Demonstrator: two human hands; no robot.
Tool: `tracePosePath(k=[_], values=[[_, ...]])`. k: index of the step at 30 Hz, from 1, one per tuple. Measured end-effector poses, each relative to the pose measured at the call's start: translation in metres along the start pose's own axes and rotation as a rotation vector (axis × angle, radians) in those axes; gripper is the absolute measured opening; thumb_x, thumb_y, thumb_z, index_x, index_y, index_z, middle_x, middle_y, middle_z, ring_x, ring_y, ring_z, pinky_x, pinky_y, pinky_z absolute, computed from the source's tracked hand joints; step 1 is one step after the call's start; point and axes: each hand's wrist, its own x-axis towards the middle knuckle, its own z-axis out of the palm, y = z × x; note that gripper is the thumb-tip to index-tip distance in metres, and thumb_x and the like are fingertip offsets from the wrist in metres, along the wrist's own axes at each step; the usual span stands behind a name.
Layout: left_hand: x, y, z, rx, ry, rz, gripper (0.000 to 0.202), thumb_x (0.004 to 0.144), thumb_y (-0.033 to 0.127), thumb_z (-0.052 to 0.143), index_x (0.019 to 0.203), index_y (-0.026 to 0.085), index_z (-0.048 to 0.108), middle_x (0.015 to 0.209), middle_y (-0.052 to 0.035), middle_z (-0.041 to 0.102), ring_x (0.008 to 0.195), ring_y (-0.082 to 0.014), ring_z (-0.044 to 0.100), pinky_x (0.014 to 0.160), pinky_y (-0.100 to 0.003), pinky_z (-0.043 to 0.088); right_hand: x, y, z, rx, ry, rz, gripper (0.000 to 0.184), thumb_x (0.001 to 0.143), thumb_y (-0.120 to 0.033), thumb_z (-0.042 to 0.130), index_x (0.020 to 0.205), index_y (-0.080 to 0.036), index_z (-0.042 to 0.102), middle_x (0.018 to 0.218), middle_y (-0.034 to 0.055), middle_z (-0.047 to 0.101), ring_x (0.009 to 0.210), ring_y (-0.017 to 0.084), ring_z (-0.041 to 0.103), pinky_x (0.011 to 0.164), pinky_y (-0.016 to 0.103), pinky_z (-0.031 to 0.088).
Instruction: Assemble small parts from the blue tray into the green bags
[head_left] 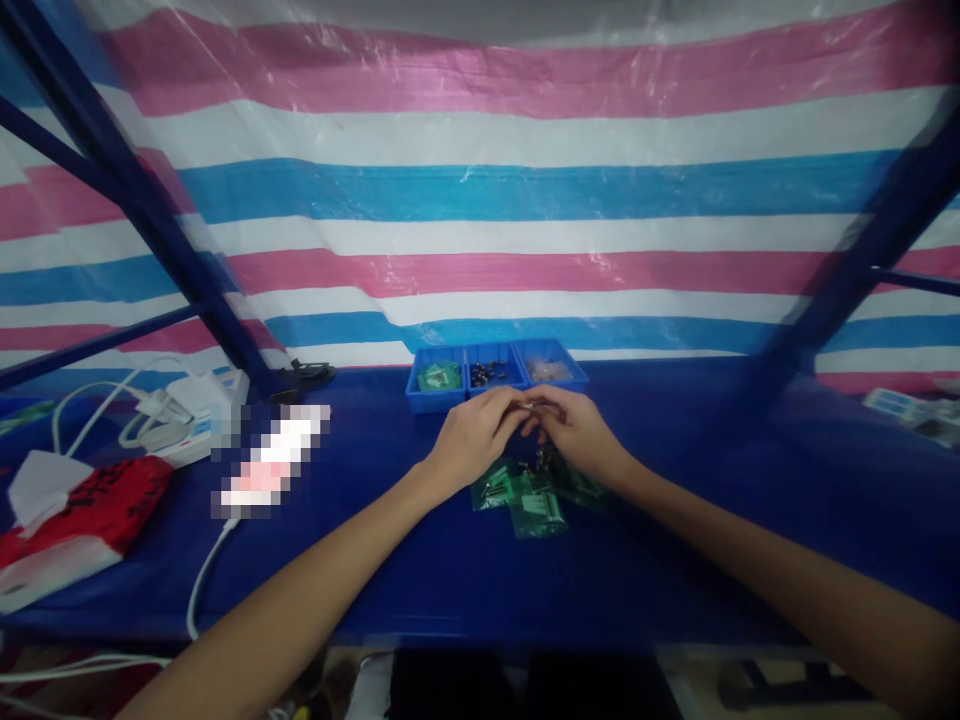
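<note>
My left hand [474, 432] and my right hand [581, 430] meet above the table, fingertips pinched together. Something small lies between them, too small and blurred to name. Below the hands, green plastic packets [538, 508] with pale strips inside lie on the table. Several small dark metal parts [545, 460] sit just behind these packets, partly covered by my right hand. Beyond the hands stand three joined blue bins: the left bin [427, 402] has green packets in it, the middle one small dark parts, the right one clear bags.
The blue tabletop [420, 590] ends at a front edge near me. On the left are a white power strip [202, 425] with cables, a red cloth item [127, 500] and a blurred-out device [274, 465]. Blue frame posts [862, 255] and a striped sheet [525, 190] enclose the back.
</note>
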Motion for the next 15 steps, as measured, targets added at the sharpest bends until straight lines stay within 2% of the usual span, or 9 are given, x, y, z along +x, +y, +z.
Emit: tracePosePath(k=[4,9,12,15], values=[[0.001,0.003,-0.002,0.024,0.045,-0.036,0.015,0.103,0.03,0.049,0.108,0.021,0.06,0.094,-0.0019,0.07,0.088,-0.0182,0.068,0.078,-0.031,0.051,-0.002,-0.003,0.001,-0.083,-0.009,-0.028,0.021,0.089,-0.026,0.058,0.105,-0.019,0.069,0.089,0.005,0.073,0.077,0.019,0.069,0.063,0.03,0.053],[0.001,0.006,-0.005,0.041,0.023,-0.062,0.016,0.103,0.033,0.048,0.107,0.021,0.058,0.089,-0.0019,0.069,0.084,-0.0186,0.068,0.073,-0.03,0.05,-0.005,-0.01,0.002,-0.272,0.034,-0.097,0.019,0.093,-0.03,0.057,0.102,-0.019,0.07,0.093,0.0051,0.073,0.08,0.019,0.065,0.07,0.031,0.05],[0.0,0.006,-0.004,0.025,0.028,-0.082,0.018,0.102,0.032,0.048,0.114,0.02,0.054,0.089,-0.0022,0.069,0.083,-0.0189,0.068,0.074,-0.03,0.05,-0.005,-0.011,0.001,-0.327,0.055,-0.107,0.02,0.094,-0.032,0.055,0.096,-0.019,0.069,0.087,0.0044,0.07,0.076,0.018,0.062,0.066,0.03,0.047],[0.0,0.006,-0.004,0.018,0.056,-0.102,0.028,0.1,0.028,0.048,0.127,0.02,0.046,0.087,-0.0014,0.067,0.077,-0.0177,0.067,0.071,-0.03,0.049,-0.003,-0.009,0.0,-0.319,0.08,-0.083,0.021,0.094,-0.034,0.055,0.093,-0.019,0.069,0.082,0.0035,0.067,0.073,0.018,0.06,0.065,0.03,0.046]])
